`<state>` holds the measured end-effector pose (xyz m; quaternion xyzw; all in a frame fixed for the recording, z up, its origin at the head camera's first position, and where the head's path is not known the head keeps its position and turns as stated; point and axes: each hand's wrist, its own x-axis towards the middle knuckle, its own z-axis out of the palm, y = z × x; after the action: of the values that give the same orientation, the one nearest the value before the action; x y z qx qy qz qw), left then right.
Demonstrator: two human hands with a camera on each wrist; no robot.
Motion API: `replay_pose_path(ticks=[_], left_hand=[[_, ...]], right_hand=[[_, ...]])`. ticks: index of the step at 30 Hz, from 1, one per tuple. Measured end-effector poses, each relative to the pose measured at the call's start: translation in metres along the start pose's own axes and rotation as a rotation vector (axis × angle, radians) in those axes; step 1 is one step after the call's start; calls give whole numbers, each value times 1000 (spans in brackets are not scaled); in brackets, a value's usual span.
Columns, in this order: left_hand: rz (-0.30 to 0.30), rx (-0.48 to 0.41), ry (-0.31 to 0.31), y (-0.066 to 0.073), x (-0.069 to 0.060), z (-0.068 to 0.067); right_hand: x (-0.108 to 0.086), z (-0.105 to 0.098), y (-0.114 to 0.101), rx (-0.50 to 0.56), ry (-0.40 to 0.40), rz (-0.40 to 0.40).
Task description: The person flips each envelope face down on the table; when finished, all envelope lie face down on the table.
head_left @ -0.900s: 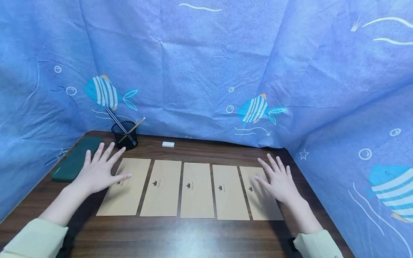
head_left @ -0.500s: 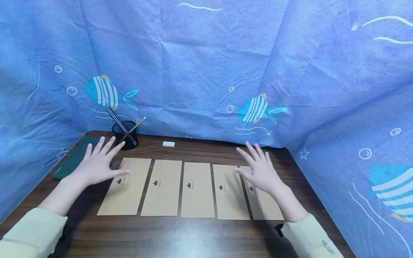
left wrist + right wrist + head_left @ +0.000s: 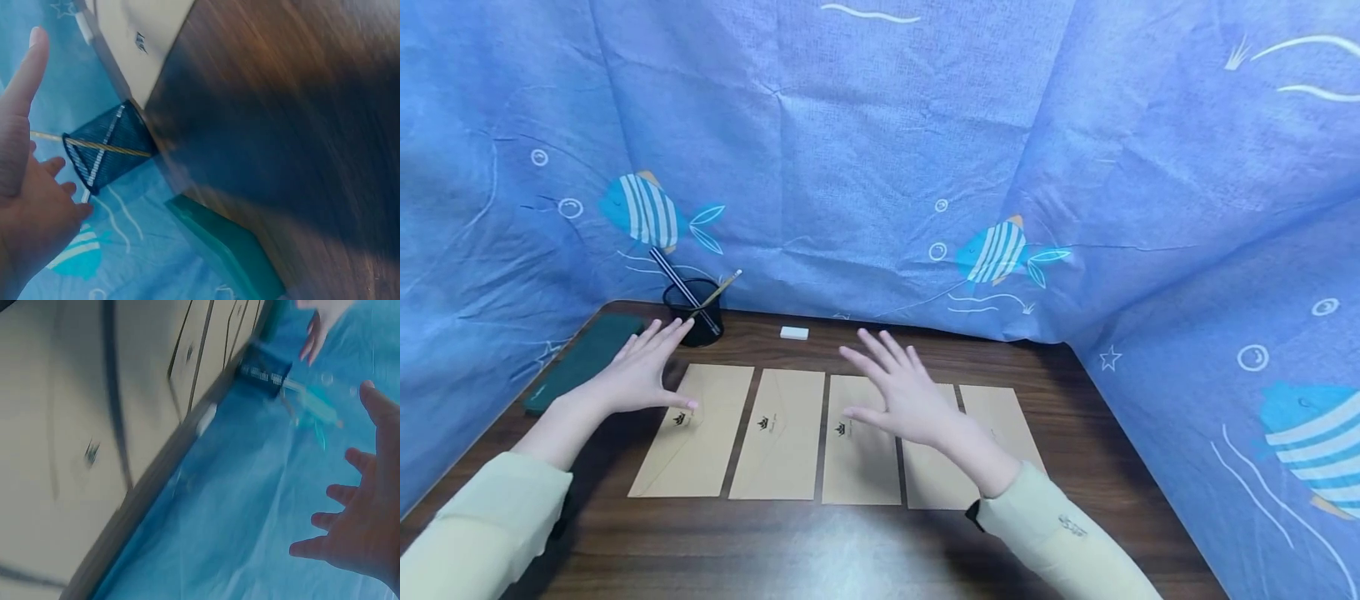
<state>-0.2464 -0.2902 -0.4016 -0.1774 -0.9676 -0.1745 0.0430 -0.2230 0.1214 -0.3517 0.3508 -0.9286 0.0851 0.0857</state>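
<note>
watching remotely, i see the right hand (image 3: pixel 906 402), fingers spread, above crown-printed envelopes (image 3: pixel 859 458). the left hand (image 3: pixel 632 381), fingers apart, hangs near the mesh pen cup (image 3: pixel 702 333).

The left sleeve (image 3: pixel 490 525) and right sleeve (image 3: pixel 1067 554) are pale green; the right one carries a small dark marking (image 3: pixel 1072 526), and a black piece (image 3: pixel 974 516) pokes out beneath its cuff (image 3: pixel 1009 498).

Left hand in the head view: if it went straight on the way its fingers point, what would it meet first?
Probably the black mesh pen cup or the yellow pencil leaning out of it; the left hand points that way, though depth is unclear.
</note>
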Motion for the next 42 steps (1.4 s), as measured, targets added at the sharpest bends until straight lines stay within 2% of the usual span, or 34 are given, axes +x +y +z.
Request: replay_pose_path(ticks=[7,12,16,21,25,30,33,42], left_hand=[[23,-65,-66,-16,8,8],[17,-31,-84,-26,12,14],[3,-6,-96,-28,15,18],[5,-19,-112,-32,16,25],[-26,-41,-125,-37,16,29],[-49,-59,-116,-43,16,32],[-45,-49,-114,-46,18,32],[-56,-42,-142,-49,23,33]], right_hand=[[29,29,-36,-8,-60,-108],[45,54,-58,20,-111,-144],[57,71,-70,11,-139,-175],[68,90,-84,-20,-194,-195],[72,103,-92,-21,-252,-235],[73,111,-99,7,-360,-292],[73,112,-101,19,-422,-292],[73,114,-98,-14,-487,-286]])
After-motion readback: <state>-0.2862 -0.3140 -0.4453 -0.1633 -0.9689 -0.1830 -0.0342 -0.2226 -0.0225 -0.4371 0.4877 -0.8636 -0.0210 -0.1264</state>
